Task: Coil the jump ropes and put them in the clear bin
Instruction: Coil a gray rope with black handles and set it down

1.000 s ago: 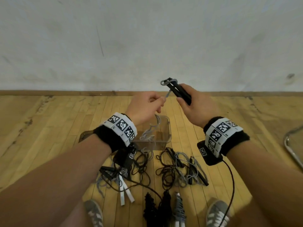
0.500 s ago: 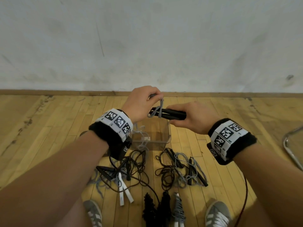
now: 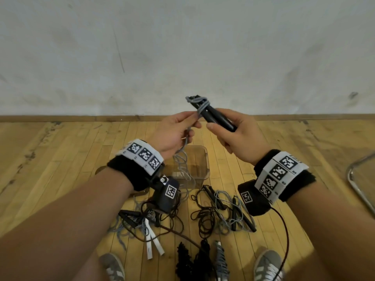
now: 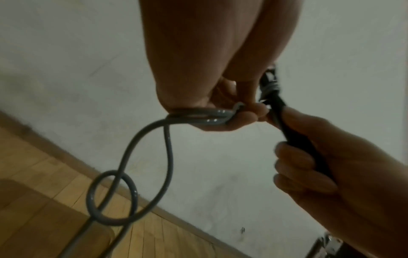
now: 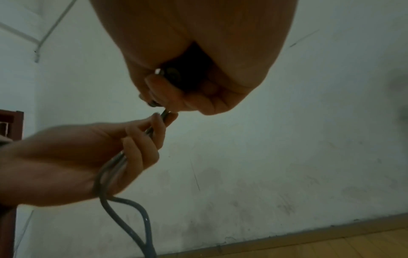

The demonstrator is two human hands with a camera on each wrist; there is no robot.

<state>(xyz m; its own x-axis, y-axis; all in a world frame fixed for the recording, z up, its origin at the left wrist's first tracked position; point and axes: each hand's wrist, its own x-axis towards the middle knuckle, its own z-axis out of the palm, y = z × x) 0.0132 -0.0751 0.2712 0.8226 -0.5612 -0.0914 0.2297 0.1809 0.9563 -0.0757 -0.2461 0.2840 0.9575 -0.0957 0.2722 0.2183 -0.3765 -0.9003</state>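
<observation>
1. Nearest you, by your shoes [image 3: 267, 267], three bundled ropes [image 3: 203, 258] lie side by side on the floor [image 3: 60, 159]; they look wound already but are not in the bin

2. Just beyond them sit two loose tangles: a black-and-grey one with white handles [image 3: 154, 245] on your left, and a black-and-grey heap [image 3: 221, 209] on your right. I judge these still need coiling

3. Past the tangles stands the clear bin [image 3: 205, 159]. The hanging slack of the rope you hold drops in front of it or into it; I cannot tell which, nor what else the bin holds

4. Above the bin, your right hand [image 3: 241, 136] is wrapped round the pair of black handles [image 3: 215, 116], tilted up and away from you, with a few turns of grey cord [image 3: 199, 102] near their far tip

5. Your left hand [image 3: 172, 134] pinches the doubled grey cord just beside the handles, fingers curled round it; the two hands almost touch

6. The step in hand is winding this rope onto its handles, and it looks early: much slack hangs, with a kinked loop [image 4: 112, 197] in it

7. Next, feed cord through your left fingers, keep it taut, and shake out that loop before it reaches the handles
</observation>
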